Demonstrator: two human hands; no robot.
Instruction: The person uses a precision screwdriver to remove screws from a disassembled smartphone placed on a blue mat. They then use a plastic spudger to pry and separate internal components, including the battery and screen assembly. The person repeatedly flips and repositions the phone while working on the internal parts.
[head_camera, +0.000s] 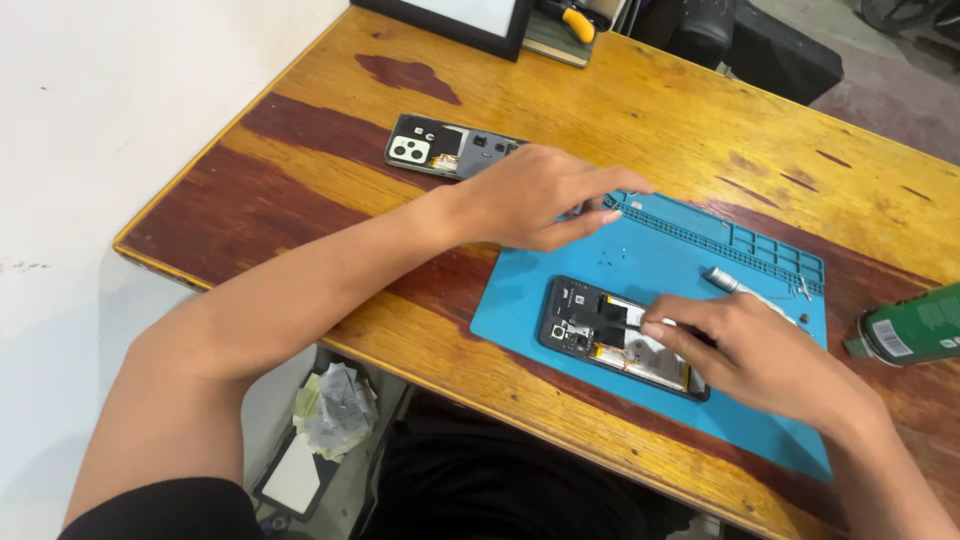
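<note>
The opened phone (622, 337) lies on the blue work mat (600, 265), its back removed and the inner parts showing. Its long axis runs from upper left to lower right, with the camera end at the left. The right hand (755, 355) rests over the lower right end of the phone, and its fingers are closed around thin tweezers (615, 322) whose tip touches the middle of the phone. The left hand (545, 195) hovers over the upper left corner of the mat, well apart from the phone; thumb and forefinger are close together, but one cannot tell if they pinch something. So the right hand is the nearer one. Beyond the left hand lies the removed back cover (440, 148) on the wooden table (300, 190). A grey screwdriver (735, 285) lies on the mat, and a green can (915, 325) lies at the right.
</note>
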